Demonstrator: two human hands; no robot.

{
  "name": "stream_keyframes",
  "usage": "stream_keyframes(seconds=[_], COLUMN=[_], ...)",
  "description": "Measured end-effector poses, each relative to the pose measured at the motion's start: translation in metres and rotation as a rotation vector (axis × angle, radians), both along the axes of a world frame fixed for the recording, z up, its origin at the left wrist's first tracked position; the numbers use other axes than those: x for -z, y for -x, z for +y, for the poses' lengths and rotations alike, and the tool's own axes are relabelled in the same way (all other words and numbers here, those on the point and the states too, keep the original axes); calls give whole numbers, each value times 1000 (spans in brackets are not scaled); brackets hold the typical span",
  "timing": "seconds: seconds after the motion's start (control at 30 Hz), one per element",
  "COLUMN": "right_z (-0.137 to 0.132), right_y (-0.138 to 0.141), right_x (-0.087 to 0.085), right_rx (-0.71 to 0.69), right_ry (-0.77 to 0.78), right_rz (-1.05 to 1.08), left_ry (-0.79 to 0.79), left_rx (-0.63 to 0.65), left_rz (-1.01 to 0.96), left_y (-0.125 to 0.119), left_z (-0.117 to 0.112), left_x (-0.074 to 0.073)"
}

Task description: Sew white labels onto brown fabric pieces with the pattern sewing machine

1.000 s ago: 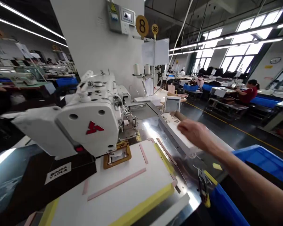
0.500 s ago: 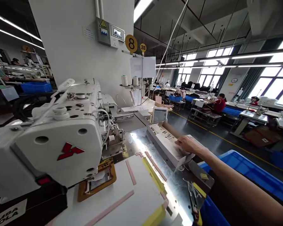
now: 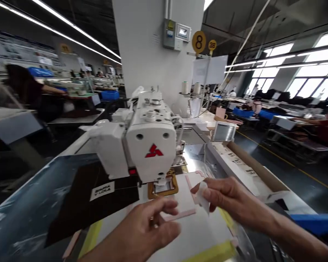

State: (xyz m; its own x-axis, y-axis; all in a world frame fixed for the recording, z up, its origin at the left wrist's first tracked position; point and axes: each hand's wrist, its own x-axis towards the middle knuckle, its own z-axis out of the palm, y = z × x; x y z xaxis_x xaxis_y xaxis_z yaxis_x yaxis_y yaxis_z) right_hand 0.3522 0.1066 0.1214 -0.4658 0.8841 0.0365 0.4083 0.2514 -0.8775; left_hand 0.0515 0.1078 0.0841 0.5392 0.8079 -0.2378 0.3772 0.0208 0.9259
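Observation:
My right hand (image 3: 229, 203) pinches a small white label (image 3: 201, 196) between thumb and fingers, just right of the sewing machine's brown clamp frame (image 3: 164, 187). Beside it, my left hand (image 3: 144, 231) has come up from below with the fingers curled toward the label; whether it holds anything is hidden. Both hands hover over the white work plate (image 3: 186, 233) with pink strips and yellow tape. Directly behind them stands the white sewing machine head (image 3: 150, 145) with a red logo.
A long cardboard tray (image 3: 248, 171) of white labels runs along the right of the table. A dark piece with a white label (image 3: 98, 193) lies at the left. A blue bin (image 3: 317, 223) stands at the right edge. People work at other tables behind.
My right hand left the label tray and came back over the work plate with a white label. My left hand entered from below. The view swung left.

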Motion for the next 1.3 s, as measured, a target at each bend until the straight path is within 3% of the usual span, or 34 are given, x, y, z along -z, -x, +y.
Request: stream_keyframes(seconds=[0.13,0.23,0.37,0.5,0.67,0.77,0.87,0.93,1.0,1.07,1.17,1.3], right_z=[-3,-4,-7,-5,-1,1,4,7,13,21,31,25], right_y=[51,63,67,66,60,58,56,56,56,58,63,64], right_x=[25,40,52,64,77,76,73,73,73,73,75,84], right_rx=[-93,-84,-95,-161,-130,-126,-146,-79,-13,27,37,-25], right_ry=[-33,-96,-91,226,650,769,789,703,499,252,-18,-471], right_rz=[69,67,93,212,342,370,356,248,56,-179,-467,-593], left_ry=[119,146,157,105,83,-32,-295,-606,-946,-1160,-1261,-1372], left_rx=[-25,-95,-58,24,8,34,49,23,-1,24,127,139], left_rz=[-200,-133,-65,-85,-139,-165,-75,58,252,442,638,647], left_y=[-16,-17,-10,-5,2,8,17,23,28,30,28,33], left_z=[5,6,1,2,2,-4,-6,0,11,24,38,38], left_x=[2,5,5,5,16,24,30,33,35,39,50,60])
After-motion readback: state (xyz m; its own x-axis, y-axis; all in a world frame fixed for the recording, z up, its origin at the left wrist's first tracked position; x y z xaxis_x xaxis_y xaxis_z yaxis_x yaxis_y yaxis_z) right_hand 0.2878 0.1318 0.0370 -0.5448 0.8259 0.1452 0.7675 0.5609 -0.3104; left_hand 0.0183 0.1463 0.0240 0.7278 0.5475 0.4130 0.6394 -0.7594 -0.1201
